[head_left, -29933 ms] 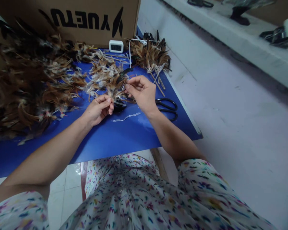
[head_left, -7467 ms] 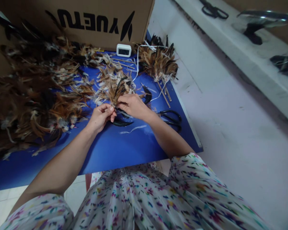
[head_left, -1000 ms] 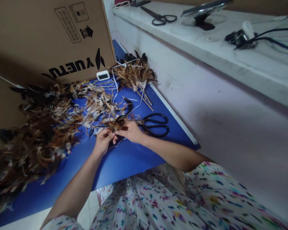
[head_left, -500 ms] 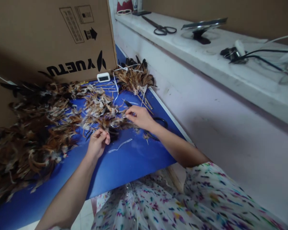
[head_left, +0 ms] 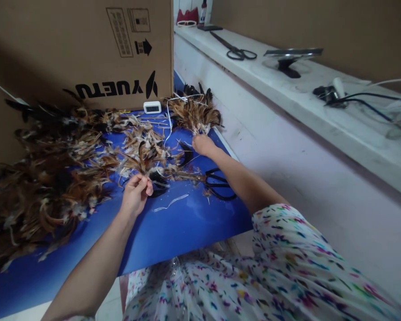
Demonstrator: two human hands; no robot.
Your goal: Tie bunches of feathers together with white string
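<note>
My left hand (head_left: 135, 196) pinches a small tuft of brown and black feathers (head_left: 146, 156) between thumb and fingertips, at the near edge of a loose feather pile. My right hand (head_left: 203, 145) is closed at the pale base of a feather bundle (head_left: 195, 111) beside the wall; the hand covers its stick ends. Black-handled scissors (head_left: 218, 183) lie on the blue table (head_left: 187, 227) below my right forearm, blades pointing left. A clear strip (head_left: 171, 203) lies just right of my left hand. A curved black feather (head_left: 186, 154) rests between the hands.
Many brown feathers (head_left: 47, 183) cover the table's left side. A cardboard box (head_left: 53, 44) stands behind, with a small white digital display (head_left: 152, 107) before it. The ledge (head_left: 263, 73) on the right holds more scissors (head_left: 237, 51), a stand (head_left: 289, 62) and cables (head_left: 361, 98).
My right hand has moved away from beside the left hand, forward and right to the feather bundle, uncovering the scissors on the table. My left hand keeps its pinch. The view has shifted slightly.
</note>
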